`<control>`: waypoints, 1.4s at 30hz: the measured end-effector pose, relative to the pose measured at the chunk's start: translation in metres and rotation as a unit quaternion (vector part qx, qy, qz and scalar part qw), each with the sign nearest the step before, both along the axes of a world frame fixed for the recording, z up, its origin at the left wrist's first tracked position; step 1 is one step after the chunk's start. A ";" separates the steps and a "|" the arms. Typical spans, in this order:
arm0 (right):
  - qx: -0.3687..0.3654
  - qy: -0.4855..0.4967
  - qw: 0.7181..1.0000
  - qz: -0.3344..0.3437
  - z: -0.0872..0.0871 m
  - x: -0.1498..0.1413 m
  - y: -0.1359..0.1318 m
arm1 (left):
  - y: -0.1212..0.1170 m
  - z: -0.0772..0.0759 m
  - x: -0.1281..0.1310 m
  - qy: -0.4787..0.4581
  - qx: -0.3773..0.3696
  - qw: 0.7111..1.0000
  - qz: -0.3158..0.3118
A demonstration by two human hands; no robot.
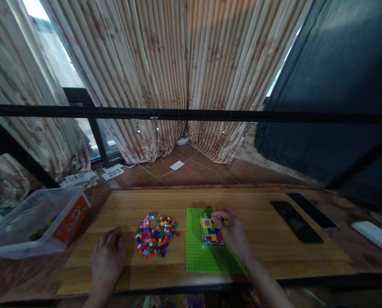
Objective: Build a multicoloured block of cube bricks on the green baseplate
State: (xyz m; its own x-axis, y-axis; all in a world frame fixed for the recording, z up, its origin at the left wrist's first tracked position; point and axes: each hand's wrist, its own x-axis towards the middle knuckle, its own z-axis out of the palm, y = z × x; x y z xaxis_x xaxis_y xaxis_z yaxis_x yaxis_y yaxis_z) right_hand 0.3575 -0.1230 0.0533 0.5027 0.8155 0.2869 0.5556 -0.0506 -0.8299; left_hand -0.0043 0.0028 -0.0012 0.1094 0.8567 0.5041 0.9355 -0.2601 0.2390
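Note:
My right hand (229, 230) is over the right side of a low block build (210, 230) made of small yellow, purple and other coloured bricks. Its thumb and forefinger are pinched together at the top of the build; whatever is between them is too small to make out. The build stands on a green studded baseplate (199, 261). On the wooden table (158, 276), my left hand (109, 254) rests with its fingers curled in, and nothing shows in it. To its right lies a loose pile of small multicoloured bricks (157, 235), apart from the hand.
A clear plastic bin (27, 252) with an orange label and a few dark and green pieces stands at the left. Two dark flat slabs (296, 221) lie at the table's right. A black rail (191, 114) crosses beyond the table, before the curtains (152, 64).

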 end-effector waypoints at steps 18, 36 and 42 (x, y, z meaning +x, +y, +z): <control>-0.021 0.249 0.968 0.005 -0.012 0.005 0.023 | -0.002 0.000 0.002 -0.019 -0.002 1.000 0.002; -0.065 0.346 0.935 0.029 0.001 0.005 0.027 | -0.005 0.004 0.004 -0.015 -0.017 1.000 0.004; -0.084 0.343 0.935 0.037 0.004 0.007 0.027 | -0.005 0.005 0.004 -0.019 -0.018 1.000 0.005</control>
State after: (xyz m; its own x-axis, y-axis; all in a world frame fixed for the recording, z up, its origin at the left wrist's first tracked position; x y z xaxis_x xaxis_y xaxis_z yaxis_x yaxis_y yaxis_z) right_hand 0.3641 -0.0960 0.0575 0.4611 0.8603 -0.2173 -0.0982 -0.1939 -0.9761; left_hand -0.0005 -0.0025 0.0041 0.0827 0.8755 0.4761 0.9277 -0.2421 0.2841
